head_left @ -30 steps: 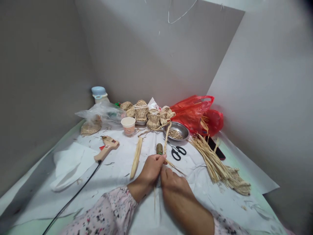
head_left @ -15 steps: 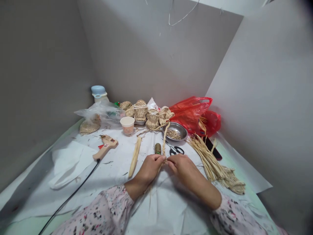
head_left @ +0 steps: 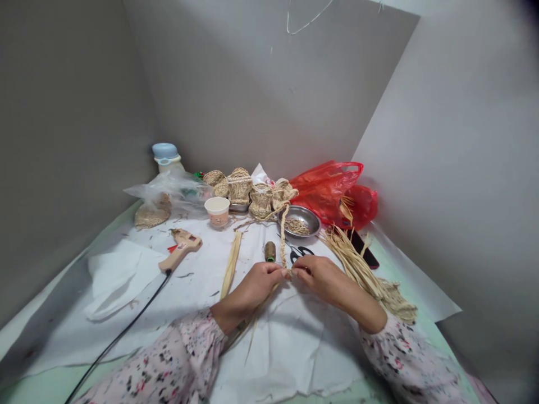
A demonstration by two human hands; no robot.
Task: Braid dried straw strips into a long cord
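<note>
A braided straw cord [head_left: 283,238] runs from the woven pieces at the back toward me, its near end between my two hands. My left hand [head_left: 265,280] pinches the cord's end, and loose straw strands [head_left: 252,334] trail down below the wrist. My right hand [head_left: 318,276] is close beside it, thumb and fingertips pinched on a strand at the same end. Just beyond my fingers stand a spool of thread [head_left: 270,251] and black-handled scissors [head_left: 302,253], the scissors partly behind the right hand. A flat straw strip [head_left: 231,264] lies left of my left hand.
A glue gun [head_left: 182,251] with a black cable lies left. Behind are a paper cup [head_left: 217,212], woven straw pieces [head_left: 240,186], a metal bowl [head_left: 310,220] and a red plastic bag [head_left: 324,193]. A straw bundle [head_left: 357,266] and a phone [head_left: 370,255] lie right.
My right hand has drawn slightly to the right, opening a small gap between the hands at the cord's end. The whole view has shifted a little.
</note>
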